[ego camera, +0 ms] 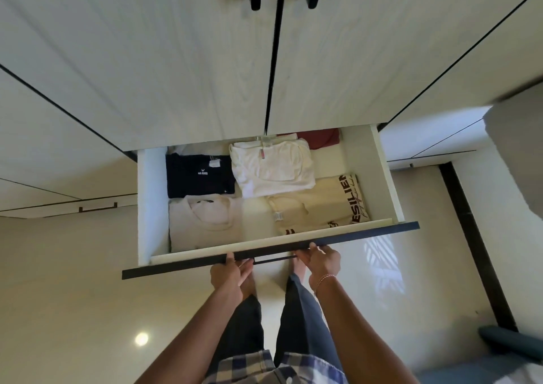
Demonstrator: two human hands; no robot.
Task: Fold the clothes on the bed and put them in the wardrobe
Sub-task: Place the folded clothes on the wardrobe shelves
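The left grip point(228, 273) and right grip point(321, 261) hold the front of the shirt-filled drawer point(352, 234).

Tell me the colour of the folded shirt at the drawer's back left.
Dark navy shirt with small white print, seen in the head view.

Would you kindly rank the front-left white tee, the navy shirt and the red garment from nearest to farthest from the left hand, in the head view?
1. The white tee, front left of the drawer, just beyond the left hand.
2. The navy shirt, directly behind the tee, left side.
3. The red garment, back right corner, partly hidden by a white top.
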